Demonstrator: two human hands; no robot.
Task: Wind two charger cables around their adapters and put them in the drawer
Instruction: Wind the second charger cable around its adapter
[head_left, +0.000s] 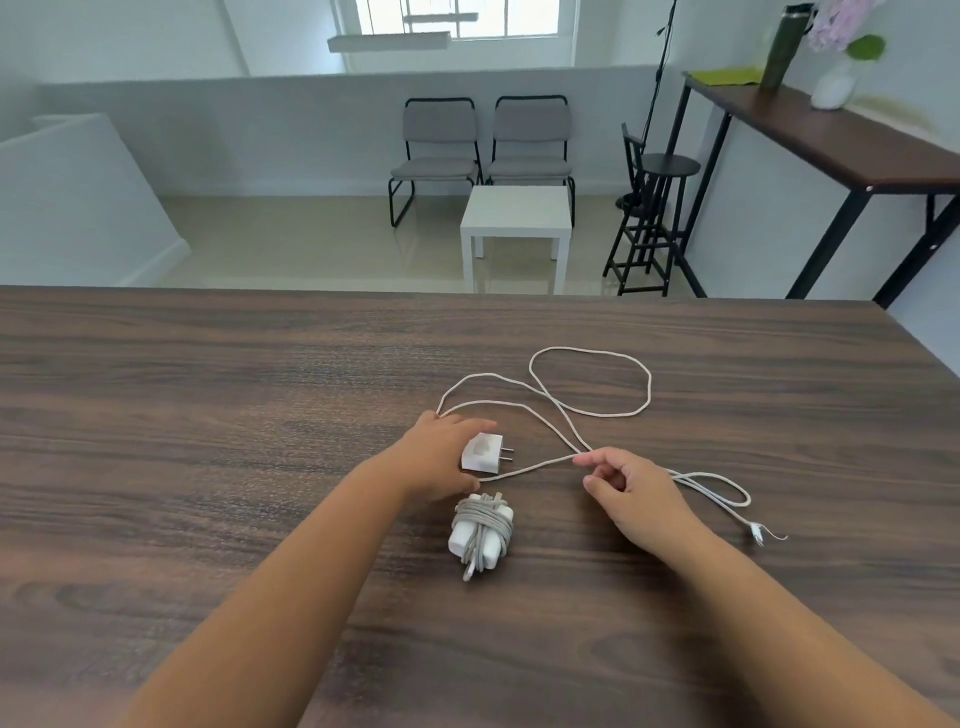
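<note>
Gripped the unwound adapter (483, 453) with the left hand (441, 457), prongs pointing right; pinched its cable (592, 410) just right of it with the right hand (631, 491). Trailed away in loose loops, rightward and far across the dark wood surface (208, 415). Lay finished, just nearer: the wound charger (480, 530). Beyond: chairs (483, 150), white side table (514, 213). No drawer visible.

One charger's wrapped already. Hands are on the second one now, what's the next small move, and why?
Probably lift the loose adapter in the left hand and lay the first turn of cable round it. The right hand already pinches that cable close to the adapter, the rest lies unwound in loops on the table, and the wound charger is finished.
</note>
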